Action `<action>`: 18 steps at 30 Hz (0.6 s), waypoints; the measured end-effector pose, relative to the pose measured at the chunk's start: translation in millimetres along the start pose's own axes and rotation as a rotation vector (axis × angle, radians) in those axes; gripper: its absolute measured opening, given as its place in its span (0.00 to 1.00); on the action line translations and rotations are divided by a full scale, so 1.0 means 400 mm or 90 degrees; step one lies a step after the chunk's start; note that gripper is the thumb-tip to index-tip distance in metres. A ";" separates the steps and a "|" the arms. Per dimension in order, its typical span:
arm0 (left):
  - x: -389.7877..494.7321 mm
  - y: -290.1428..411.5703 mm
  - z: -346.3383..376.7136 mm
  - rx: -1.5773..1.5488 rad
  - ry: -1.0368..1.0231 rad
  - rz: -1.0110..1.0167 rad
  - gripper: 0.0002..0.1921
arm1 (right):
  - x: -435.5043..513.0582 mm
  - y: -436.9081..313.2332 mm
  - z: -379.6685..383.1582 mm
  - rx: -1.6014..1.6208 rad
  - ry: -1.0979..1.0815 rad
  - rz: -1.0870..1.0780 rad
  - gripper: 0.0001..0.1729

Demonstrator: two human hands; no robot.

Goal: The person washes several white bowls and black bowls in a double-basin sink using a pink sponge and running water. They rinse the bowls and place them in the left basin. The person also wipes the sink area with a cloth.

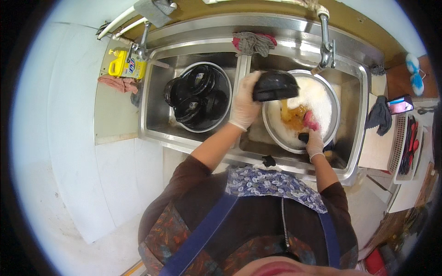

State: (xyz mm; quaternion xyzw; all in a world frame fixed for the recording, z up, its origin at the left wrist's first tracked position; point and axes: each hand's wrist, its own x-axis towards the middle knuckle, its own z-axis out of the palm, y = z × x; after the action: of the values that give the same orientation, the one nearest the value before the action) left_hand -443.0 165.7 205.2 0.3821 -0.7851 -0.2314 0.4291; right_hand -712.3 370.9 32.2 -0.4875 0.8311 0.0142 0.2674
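Observation:
My left hand (246, 100), in a clear glove, grips a black bowl (275, 86) by its left side, tipped above the large metal basin (337, 103) in the right sink compartment. White suds and a yellow-brown patch of liquid lie in that basin. Also gloved, my right hand (314, 139) is at the basin's lower right, with a pink cloth or scrubber (310, 120) at its fingers. A dark object touches the basin wall beside it. Several black bowls (200, 79) sit in water in another metal basin (228, 114) in the left compartment.
Grey and pink cloths (255, 43) hang over the divider's back end. Faucets (325, 45) reach over both compartments. A yellow detergent jug (127, 65) and a pink cloth (119, 84) are at left. At right are a dark cloth (380, 115), a phone (400, 104) and a utensil basket (397, 148).

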 end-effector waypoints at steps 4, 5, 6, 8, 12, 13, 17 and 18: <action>0.000 -0.097 -0.120 -0.134 0.160 -0.221 0.40 | -0.020 -0.011 -0.012 -0.010 0.078 0.031 0.13; 0.001 -0.127 -0.158 -0.155 0.192 -0.314 0.40 | -0.026 -0.008 -0.019 -0.028 0.107 -0.003 0.13; -0.001 -0.154 -0.192 -0.233 0.235 -0.414 0.40 | -0.030 -0.003 -0.021 -0.067 0.126 -0.023 0.13; 0.004 -0.221 -0.258 -0.348 0.281 -0.625 0.38 | -0.040 0.007 -0.022 0.002 0.185 -0.061 0.15; 0.020 -0.401 -0.367 -0.446 0.337 -0.802 0.36 | -0.058 0.009 -0.004 0.263 0.248 -0.041 0.16; 0.021 -0.445 -0.380 -0.449 0.347 -0.842 0.36 | -0.064 0.007 -0.002 0.300 0.285 -0.054 0.16; 0.024 -0.566 -0.399 -0.355 0.285 -0.856 0.29 | -0.094 -0.014 -0.029 0.454 0.359 0.019 0.14; 0.026 -0.581 -0.402 -0.363 0.257 -0.862 0.29 | -0.106 -0.024 -0.044 0.621 0.288 0.074 0.14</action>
State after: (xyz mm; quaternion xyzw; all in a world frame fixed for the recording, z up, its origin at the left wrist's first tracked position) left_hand -216.5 12.1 133.9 0.6897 -0.1953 -0.5635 0.4107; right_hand -695.9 394.9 68.8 -0.2507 0.8037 -0.4637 0.2761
